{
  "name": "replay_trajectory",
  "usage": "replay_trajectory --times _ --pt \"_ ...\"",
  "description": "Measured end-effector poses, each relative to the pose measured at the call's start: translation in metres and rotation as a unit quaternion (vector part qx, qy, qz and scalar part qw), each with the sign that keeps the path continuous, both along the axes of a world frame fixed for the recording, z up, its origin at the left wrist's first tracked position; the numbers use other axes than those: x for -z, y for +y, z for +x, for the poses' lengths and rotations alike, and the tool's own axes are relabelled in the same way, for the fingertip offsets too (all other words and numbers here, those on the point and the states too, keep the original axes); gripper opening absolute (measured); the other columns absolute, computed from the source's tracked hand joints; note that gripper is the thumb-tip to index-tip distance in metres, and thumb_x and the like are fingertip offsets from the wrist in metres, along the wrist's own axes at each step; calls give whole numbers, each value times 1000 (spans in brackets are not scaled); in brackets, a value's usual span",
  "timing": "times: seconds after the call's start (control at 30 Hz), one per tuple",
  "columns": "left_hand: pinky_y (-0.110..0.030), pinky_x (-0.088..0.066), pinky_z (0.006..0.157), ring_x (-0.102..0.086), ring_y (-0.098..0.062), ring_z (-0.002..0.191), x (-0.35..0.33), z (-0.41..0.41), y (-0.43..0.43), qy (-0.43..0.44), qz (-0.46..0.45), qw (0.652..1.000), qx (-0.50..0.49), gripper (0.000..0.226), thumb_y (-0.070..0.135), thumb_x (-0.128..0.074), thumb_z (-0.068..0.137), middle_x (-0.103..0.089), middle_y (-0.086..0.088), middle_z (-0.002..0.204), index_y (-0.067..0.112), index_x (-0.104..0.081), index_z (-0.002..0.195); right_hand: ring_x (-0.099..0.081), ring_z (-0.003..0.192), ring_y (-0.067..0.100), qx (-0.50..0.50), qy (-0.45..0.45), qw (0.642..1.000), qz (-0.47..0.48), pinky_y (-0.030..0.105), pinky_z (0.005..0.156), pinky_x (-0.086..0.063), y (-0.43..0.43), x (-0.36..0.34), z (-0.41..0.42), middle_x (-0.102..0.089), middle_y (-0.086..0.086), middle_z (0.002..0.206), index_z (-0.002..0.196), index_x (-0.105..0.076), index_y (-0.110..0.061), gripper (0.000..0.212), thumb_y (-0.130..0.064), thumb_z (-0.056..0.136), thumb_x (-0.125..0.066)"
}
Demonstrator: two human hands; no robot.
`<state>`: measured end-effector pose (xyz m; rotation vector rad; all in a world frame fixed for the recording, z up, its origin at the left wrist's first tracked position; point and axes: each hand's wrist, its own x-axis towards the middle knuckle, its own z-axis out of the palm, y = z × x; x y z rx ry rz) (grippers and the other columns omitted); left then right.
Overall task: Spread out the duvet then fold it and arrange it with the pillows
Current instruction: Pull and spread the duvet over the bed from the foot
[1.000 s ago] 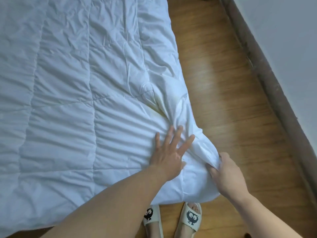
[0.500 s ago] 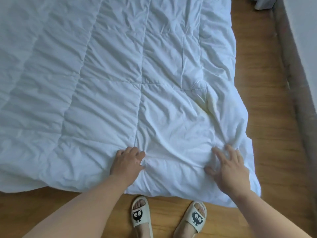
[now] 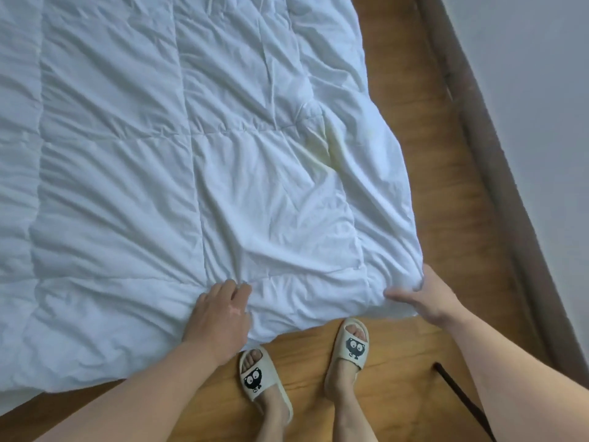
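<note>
White quilted duvet (image 3: 223, 154): lies spread on the wooden floor (image 3: 446, 218), its near hem just beside the slippers (image 3: 352, 342). Left hand (image 3: 220, 314): fingers curled into the fabric by the hem. Right hand (image 3: 424, 298): holds the near right corner, thumb on top. Risks: a foot catching the hem; the bunched corner slipping free, leaving creases. Writing: none legible; the slippers bear only a black cartoon figure.

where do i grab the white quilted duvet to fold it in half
Take the white quilted duvet by its near right corner, where the right hand grips it, and along the near hem. Come from the near side, where you stand: that edge lies free and flat, so a grip can slide under.
</note>
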<state>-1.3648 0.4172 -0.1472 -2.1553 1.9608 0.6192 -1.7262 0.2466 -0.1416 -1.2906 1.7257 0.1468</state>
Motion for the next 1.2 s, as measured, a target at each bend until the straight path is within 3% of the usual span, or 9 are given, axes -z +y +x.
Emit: replay_trajectory --times 0.27,0.37,0.47,0.53,0.67,0.8,0.97,1.07,1.2 --pt "-37 -53 71 -58 -24 88 -16 -129 -58 137 -2 977 165 39 33 -67 83 -55 1 103 21 -53 117 -66 91 23 -18 -18 1000 -12 39 82 -53 48 15 -30 -73 -4 94 96 -71 -23 28 -47 81 -75" --pt "-34 -48 82 -57 -20 98 -29 -180 -60 179 133 965 139 34 56 -58 88 -55 8 104 28 -49 105 -68 95 16 34 -123 992 -2 45 90 -54 65 4 -37 -74 -9 97 99 -69 -28 29 -49 79 -67" --pt "-27 -45 79 -56 -12 97 -41 -225 -48 230 198 953 -7 58 73 -65 66 -56 13 100 32 -49 105 -67 99 17 79 -191 978 -24 47 92 -52 73 -16 -28 -73 -8 101 100 -65 -27 28 -43 78 -64" --pt "-26 -46 81 -62 -15 100 -42 -245 -41 235 168 954 -77 64 64 -69 68 -64 7 106 24 -54 116 -66 102 12 80 -239 967 -31 40 91 -53 76 -34 -18 -72 -11 105 106 -64 -30 24 -37 83 -66" --pt "-16 -43 76 -67 -16 97 -57 -245 -42 233 130 955 -131 27 34 -64 87 -73 2 105 22 -72 109 -66 97 -1 91 -314 945 1 20 82 -53 93 -66 -21 -72 -15 104 113 -62 -30 33 -32 85 -78" --pt "-29 -51 77 -65 -19 90 -87 -227 -53 239 135 948 -162 24 44 -66 84 -71 5 91 24 -70 97 -60 116 -1 -3 -315 944 93 23 98 -47 132 -74 -42 -66 -23 120 128 -56 -38 61 -44 74 -85" --pt "-33 -52 80 -63 -23 90 -114 -210 -66 234 106 955 -148 32 49 -68 82 -68 2 89 19 -66 92 -60 91 2 -124 -184 971 85 29 86 -47 175 -77 -29 -69 -15 95 94 -65 -34 32 -47 70 -80" --pt "-27 -51 87 -64 -13 101 -120 -193 -57 309 160 922 -168 42 50 -73 81 -69 10 104 26 -64 113 -56 79 0 -145 -153 976 56 30 81 -45 182 -85 -18 -65 -18 87 79 -57 -38 13 -37 83 -70" --pt "-17 -37 106 -44 8 127 -136 -166 -19 379 215 895 -92 91 70 -76 64 -44 30 138 52 -34 143 -62 109 -6 11 -280 955 95 19 97 -47 192 -116 14 -71 -22 115 117 -70 -34 30 -29 88 -67"
